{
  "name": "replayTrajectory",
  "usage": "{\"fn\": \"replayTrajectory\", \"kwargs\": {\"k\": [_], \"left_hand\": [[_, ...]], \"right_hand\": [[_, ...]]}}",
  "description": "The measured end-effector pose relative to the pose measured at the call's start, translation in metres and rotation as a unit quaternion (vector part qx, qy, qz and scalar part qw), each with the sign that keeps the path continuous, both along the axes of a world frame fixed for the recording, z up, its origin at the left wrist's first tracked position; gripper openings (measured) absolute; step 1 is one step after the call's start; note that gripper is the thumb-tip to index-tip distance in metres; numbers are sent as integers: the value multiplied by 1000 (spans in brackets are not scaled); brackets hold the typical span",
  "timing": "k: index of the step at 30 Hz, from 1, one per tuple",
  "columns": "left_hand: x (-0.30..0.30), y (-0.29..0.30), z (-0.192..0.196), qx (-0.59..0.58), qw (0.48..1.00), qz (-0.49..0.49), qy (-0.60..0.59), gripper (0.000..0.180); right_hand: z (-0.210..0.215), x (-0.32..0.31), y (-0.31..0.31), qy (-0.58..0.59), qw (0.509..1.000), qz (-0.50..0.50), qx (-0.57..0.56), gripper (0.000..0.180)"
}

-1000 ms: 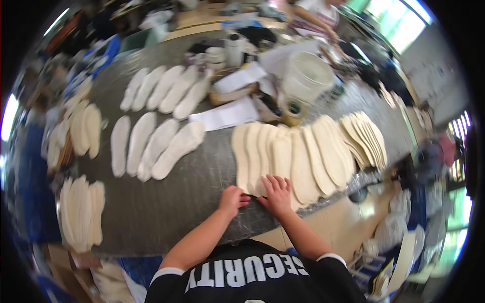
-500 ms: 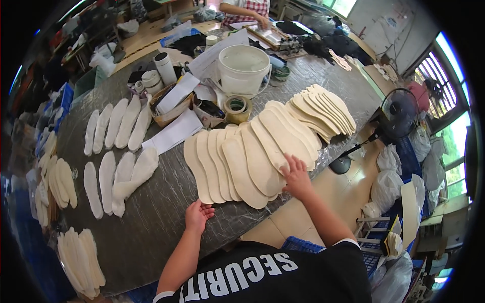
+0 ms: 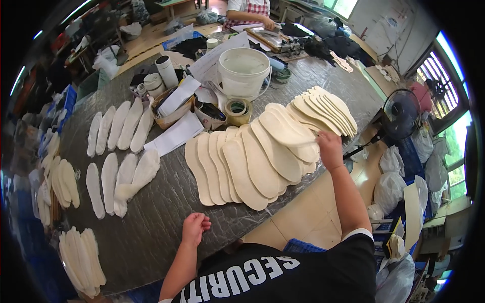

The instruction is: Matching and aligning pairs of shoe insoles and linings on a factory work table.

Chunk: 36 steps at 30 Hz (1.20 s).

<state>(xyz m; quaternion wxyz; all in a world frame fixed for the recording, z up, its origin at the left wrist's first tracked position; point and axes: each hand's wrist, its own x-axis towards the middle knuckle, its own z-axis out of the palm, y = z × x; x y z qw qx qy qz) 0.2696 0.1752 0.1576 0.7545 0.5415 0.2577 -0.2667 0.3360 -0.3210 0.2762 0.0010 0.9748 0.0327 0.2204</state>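
Cream shoe insoles [image 3: 204, 169] lie overlapping in a fanned row across the middle of the dark table, with a second fanned pile [image 3: 331, 108] behind them to the right. My right hand [image 3: 331, 151] pinches the near end of one insole [image 3: 283, 126] at the right part of the row; that end is slightly blurred and looks raised. Near the table's front edge my left hand [image 3: 196, 229] is closed, fingers curled, apart from the row. Nothing shows in it. White fluffy insoles [image 3: 124, 123] lie in two rows at the left.
A white bucket [image 3: 244, 73], tape rolls [image 3: 237, 110], a holder with papers [image 3: 174, 103] and a white paper sheet [image 3: 174, 134] stand or lie behind the insoles. More insoles [image 3: 81, 260] are bundled at the left edge. A black fan [image 3: 400, 113] stands right; a co-worker [image 3: 247, 14] works opposite.
My right hand has moved up and to the right from lying on the insoles, and now grips one insole's end. My left hand has drawn back from the row's front edge and curled up.
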Motion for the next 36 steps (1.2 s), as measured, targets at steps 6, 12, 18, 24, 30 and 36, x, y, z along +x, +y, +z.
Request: {"fn": "replayTrajectory", "kwargs": {"k": [6, 12, 18, 24, 30, 36], "left_hand": [[2, 1, 17, 67, 995, 5, -71, 11], [8, 61, 40, -165, 964, 210, 4, 42], [-74, 214, 16, -22, 947, 263, -181, 29], [-71, 250, 24, 598, 784, 43, -162, 13], [89, 255, 42, 708, 583, 72, -393, 26], [92, 223, 55, 669, 652, -180, -310, 12]], "right_hand": [[107, 24, 128, -144, 973, 178, -28, 18], [95, -20, 254, -95, 869, 476, 97, 35], [-40, -34, 329, 96, 745, 621, 225, 42], [-123, -34, 340, 204, 752, 610, 145, 43], [-101, -33, 348, 205, 757, 618, 62, 42], [-97, -51, 362, 276, 788, 522, 174, 40]]}}
